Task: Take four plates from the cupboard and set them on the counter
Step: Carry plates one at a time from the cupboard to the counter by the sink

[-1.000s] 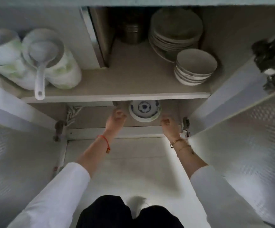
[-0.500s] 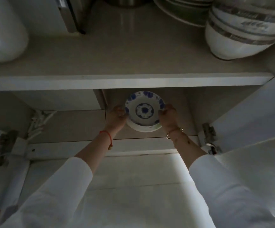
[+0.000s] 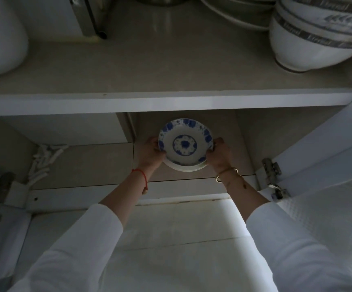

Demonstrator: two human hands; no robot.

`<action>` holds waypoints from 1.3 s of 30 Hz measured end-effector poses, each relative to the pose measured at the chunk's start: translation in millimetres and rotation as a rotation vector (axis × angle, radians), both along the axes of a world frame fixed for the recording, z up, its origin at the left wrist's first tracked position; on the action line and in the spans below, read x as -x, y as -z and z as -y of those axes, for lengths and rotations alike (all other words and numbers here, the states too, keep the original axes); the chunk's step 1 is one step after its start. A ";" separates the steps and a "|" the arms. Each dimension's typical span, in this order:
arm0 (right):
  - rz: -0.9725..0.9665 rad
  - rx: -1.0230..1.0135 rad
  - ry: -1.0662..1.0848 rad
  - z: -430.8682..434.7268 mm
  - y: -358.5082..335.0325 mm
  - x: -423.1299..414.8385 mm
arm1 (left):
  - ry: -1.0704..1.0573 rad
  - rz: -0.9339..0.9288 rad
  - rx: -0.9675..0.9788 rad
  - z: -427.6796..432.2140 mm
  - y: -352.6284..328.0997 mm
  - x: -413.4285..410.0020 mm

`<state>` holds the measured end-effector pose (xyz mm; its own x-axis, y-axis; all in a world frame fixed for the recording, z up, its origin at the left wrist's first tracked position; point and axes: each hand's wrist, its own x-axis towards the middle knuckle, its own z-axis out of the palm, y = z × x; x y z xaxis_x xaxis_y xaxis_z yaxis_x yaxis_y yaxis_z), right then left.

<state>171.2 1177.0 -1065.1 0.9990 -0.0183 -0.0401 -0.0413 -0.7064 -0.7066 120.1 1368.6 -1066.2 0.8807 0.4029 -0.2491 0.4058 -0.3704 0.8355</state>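
Observation:
A small stack of white plates (image 3: 185, 144), the top one with a blue flower pattern, is inside the lower compartment of the open cupboard (image 3: 242, 131). My left hand (image 3: 152, 151) grips the stack's left edge and my right hand (image 3: 217, 153) grips its right edge. The lower plates show only as thin white rims under the top one. How many plates are in the stack cannot be told. The counter (image 3: 171, 81) runs above the cupboard opening.
On the counter, a stack of white bowls (image 3: 318, 39) with grey bands stands at the right, flat plates (image 3: 234, 11) behind it, a white rounded container (image 3: 0, 39) at the left. An open cupboard door (image 3: 326, 165) hangs right, with a hinge (image 3: 271, 171).
My hands went from the cupboard's front edge to the sides of the plate stack and closed on it. The stack now sits slightly higher and closer in view.

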 end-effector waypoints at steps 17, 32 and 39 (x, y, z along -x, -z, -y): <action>-0.348 -0.163 0.067 36.2 -181.1 158.4 | -0.223 -0.222 0.282 39.2 -189.2 165.9; -0.459 -0.281 0.205 112.5 -530.4 285.3 | -0.144 -0.168 0.380 103.4 -529.2 290.7; -0.301 -0.394 0.333 150.9 -685.7 304.6 | 0.043 -0.041 0.352 131.1 -684.0 282.5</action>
